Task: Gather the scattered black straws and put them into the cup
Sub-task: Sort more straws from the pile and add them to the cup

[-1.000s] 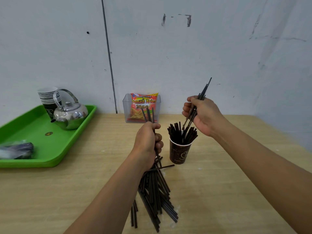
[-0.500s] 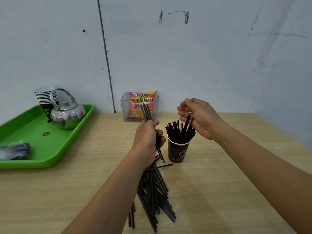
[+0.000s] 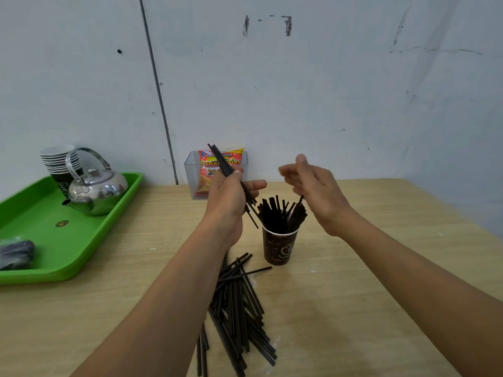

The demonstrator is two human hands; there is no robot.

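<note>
A dark brown paper cup point(image 3: 278, 247) stands upright at mid-table, packed with several black straws point(image 3: 280, 212). My left hand point(image 3: 227, 198) is just left of the cup, above rim height. It grips a small bundle of black straws point(image 3: 221, 165) that tilts up and to the left. My right hand point(image 3: 317, 190) hovers above and right of the cup with fingers spread and nothing in it. A loose pile of black straws point(image 3: 236, 308) lies on the table in front of the cup, partly hidden by my left forearm.
A green tray point(image 3: 65, 248) at the left holds a steel kettle point(image 3: 95, 190), stacked paper cups point(image 3: 58, 160) and a dark bundle point(image 3: 16, 254). A clear box with a snack packet point(image 3: 217, 170) stands against the wall. The wooden table point(image 3: 381, 268) extends to the right.
My right hand has let go of its straws into the cup and opened, lifting slightly. My left hand has raised its bundle higher and nearer the cup.
</note>
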